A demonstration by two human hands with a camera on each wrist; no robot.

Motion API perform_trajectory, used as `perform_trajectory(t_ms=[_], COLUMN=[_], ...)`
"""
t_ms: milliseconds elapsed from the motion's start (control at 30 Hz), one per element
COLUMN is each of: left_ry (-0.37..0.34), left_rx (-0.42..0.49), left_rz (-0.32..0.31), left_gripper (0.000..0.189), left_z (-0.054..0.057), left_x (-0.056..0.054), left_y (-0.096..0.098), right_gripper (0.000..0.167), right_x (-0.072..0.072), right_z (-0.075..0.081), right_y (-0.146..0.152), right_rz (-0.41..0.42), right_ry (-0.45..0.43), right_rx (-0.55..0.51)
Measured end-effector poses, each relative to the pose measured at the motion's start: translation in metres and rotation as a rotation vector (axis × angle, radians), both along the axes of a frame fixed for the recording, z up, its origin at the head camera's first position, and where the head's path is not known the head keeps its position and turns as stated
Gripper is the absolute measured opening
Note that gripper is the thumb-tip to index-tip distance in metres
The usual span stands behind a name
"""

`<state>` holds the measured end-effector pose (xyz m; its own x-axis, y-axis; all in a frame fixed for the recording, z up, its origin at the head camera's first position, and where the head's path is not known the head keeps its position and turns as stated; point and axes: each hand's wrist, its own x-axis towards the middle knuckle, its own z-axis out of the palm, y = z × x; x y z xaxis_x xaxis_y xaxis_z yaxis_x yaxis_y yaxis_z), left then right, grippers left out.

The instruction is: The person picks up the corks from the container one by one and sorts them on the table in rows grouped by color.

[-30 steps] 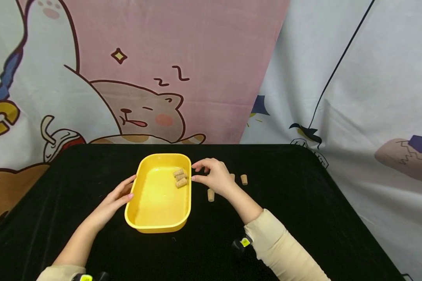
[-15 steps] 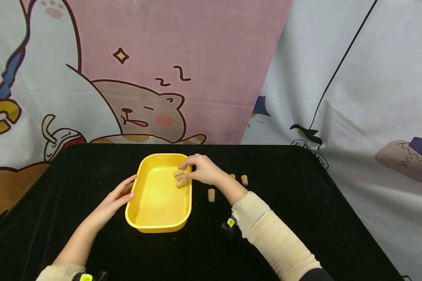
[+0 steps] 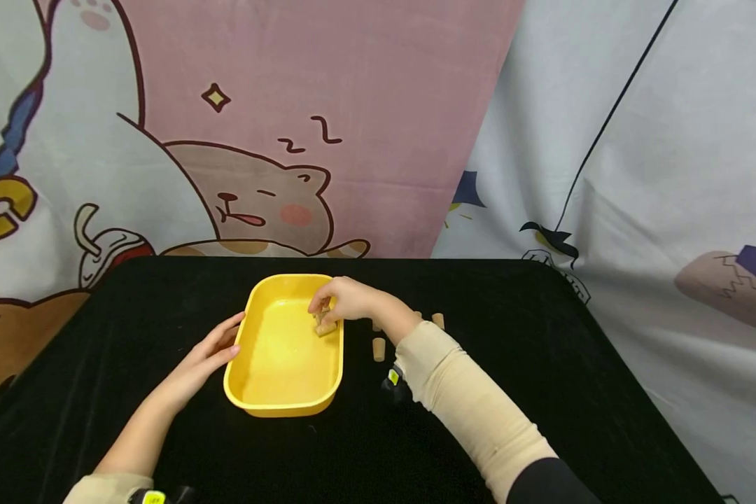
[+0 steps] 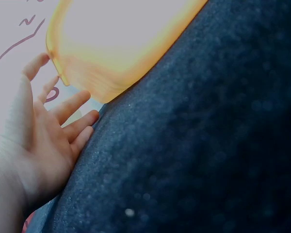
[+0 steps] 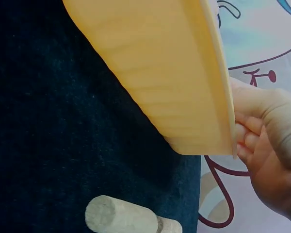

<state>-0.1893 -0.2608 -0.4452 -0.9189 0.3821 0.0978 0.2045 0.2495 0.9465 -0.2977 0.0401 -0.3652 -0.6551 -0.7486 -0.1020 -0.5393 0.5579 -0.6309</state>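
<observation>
A yellow plastic tray [image 3: 277,364] stands on the black cloth, with a few cork stoppers [image 3: 326,329] against its right inner wall. Fairly straight, the fingers of my left hand [image 3: 204,360] touch the tray's left rim; the left wrist view shows the same hand [image 4: 48,141] with spread fingers. My right hand [image 3: 349,299] reaches over the right rim and has thumb and fingers curled round a cork stopper inside. From the right wrist, the tray wall [image 5: 155,73] hides the fingertips of this hand [image 5: 269,141].
Right of the tray, a cork stopper [image 3: 379,348] stands upright on the cloth. Another cork stopper [image 3: 438,320] is farther right, and others are partly hidden by the right forearm. A printed curtain [image 3: 403,140] hangs behind the table.
My right hand has moved left from outside the tray's right rim down into it, and its fingers have closed in around the cork stoppers. The left hand and tray have stayed put.
</observation>
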Motion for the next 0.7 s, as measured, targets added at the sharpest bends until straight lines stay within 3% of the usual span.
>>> perform_trajectory(t_ms=[233,700], left_ry=[0.002,0.011], left_rx=[0.001,0.009], left_rz=[-0.003,-0.005], left_gripper=[0.055,0.055], left_z=[0.000,0.000], left_x=[0.000,0.000], left_y=[-0.001,-0.001], right_gripper=[0.025,0.015], right_x=[0.001,0.004], right_z=[-0.002,-0.005], right_y=[-0.010,-0.018], right_rz=[0.023,0.055], right_ry=[-0.027,0.074], right_rx=[0.079,0.206])
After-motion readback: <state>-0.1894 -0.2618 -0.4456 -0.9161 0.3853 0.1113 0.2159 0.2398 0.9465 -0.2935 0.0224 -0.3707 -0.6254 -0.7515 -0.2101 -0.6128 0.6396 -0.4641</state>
